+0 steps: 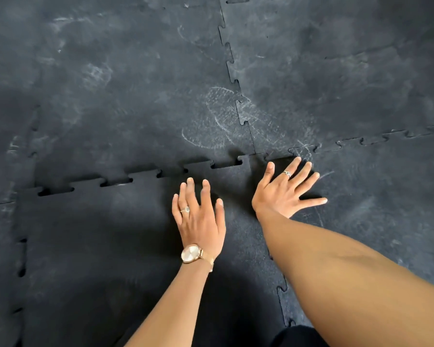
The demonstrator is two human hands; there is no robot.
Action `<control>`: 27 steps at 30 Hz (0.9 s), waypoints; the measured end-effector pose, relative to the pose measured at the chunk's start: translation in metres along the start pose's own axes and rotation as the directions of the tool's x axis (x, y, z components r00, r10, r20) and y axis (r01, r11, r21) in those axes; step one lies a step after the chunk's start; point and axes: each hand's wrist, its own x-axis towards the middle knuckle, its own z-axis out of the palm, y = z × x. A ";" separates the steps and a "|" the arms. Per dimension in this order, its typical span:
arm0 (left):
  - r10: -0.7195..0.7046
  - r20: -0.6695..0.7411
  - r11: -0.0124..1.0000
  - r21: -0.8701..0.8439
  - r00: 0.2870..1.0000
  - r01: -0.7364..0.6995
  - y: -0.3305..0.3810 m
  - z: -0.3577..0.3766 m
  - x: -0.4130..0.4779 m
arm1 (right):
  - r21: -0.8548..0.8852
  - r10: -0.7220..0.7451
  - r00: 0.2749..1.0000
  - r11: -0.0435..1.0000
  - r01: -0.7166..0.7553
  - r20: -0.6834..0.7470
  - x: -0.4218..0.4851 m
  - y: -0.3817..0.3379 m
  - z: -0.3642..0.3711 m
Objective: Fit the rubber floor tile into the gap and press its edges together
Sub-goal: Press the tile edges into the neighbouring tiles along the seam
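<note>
The tile (98, 234) is black, speckled rubber with jigsaw-tab edges, lying flat in the gap (115, 182) among dusty, scuffed tiles. Along its far edge the tabs sit only partly home, dark slots showing; its right corner meets the neighbours.

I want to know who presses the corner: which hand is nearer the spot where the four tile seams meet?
Right. The right hand lies flat just below and right of the seam junction, fingertips almost at it. The left hand rests lower and further left on the tile.
</note>
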 end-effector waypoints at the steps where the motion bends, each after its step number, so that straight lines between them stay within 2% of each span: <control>1: -0.027 -0.067 0.997 -0.073 0.997 0.022 0.004 -0.004 0.016 | -0.003 0.002 1.000 1.000 -0.002 -0.006 0.000 0.000 0.000; 3: -0.099 -0.155 0.976 -0.206 0.983 0.066 0.015 -0.010 0.062 | 0.009 0.010 1.000 1.000 -0.010 -0.001 0.002 -0.001 0.001; 5: -0.067 -0.176 0.971 -0.237 0.982 0.023 0.036 -0.012 0.112 | 0.019 0.003 1.000 1.000 -0.003 -0.005 0.002 -0.001 0.002; 8: 0.067 -0.001 0.993 -0.096 0.998 -0.067 0.073 0.006 0.157 | 0.024 0.008 1.000 1.000 -0.007 -0.022 0.002 0.000 0.004; 11: 0.061 0.105 0.996 0.054 0.993 -0.067 0.084 0.029 0.161 | 0.031 0.011 1.000 0.999 -0.010 -0.023 0.003 0.000 0.005; 17: 0.166 0.051 0.970 0.170 0.985 -0.172 0.079 0.040 0.171 | 0.021 0.013 1.000 1.000 -0.013 -0.023 0.002 0.000 0.005; 23: 0.245 0.091 0.945 0.201 0.965 -0.259 0.082 0.025 0.166 | 0.052 0.017 1.000 0.999 -0.016 -0.021 0.002 -0.001 0.002; 26: 0.358 0.008 0.918 0.183 0.934 -0.353 0.047 0.013 0.157 | 0.043 0.016 0.999 0.999 -0.015 -0.028 0.003 -0.002 0.003; 27: 0.356 -0.043 0.922 0.178 0.933 -0.344 0.028 0.010 0.154 | 0.040 0.021 1.000 0.999 -0.020 -0.022 0.003 -0.002 0.002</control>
